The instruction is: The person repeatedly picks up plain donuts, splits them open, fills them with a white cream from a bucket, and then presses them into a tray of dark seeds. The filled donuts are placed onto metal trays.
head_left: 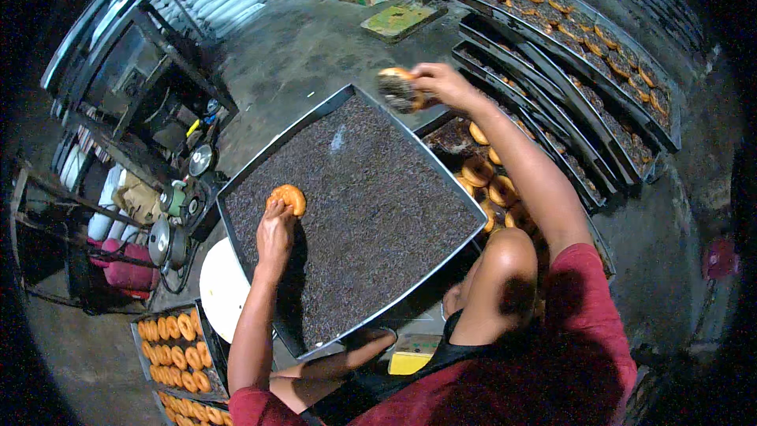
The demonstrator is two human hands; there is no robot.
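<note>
A large square metal tray (355, 330) full of dark chocolate sprinkles lies in front of me. Over its left part, my left hand (275, 230) is closed on a plain golden donut (289, 199), which is at or just above the sprinkles. Past the tray's far right edge, my right hand (445, 85) holds up a second donut (400, 90), somewhat blurred, its visible face coated in sprinkles. Below my right forearm, a tray of donuts (476, 172) sits beside the sprinkle tray, partly covered by my arm and knee.
Stacked trays of sprinkled donuts (569, 14) stand at the far right. Plain donuts (169, 353) lie in rows in trays at the lower left. A white round surface (223, 288) shows under the sprinkle tray. Pots (167, 242) and a dark rack (150, 71) line the left side.
</note>
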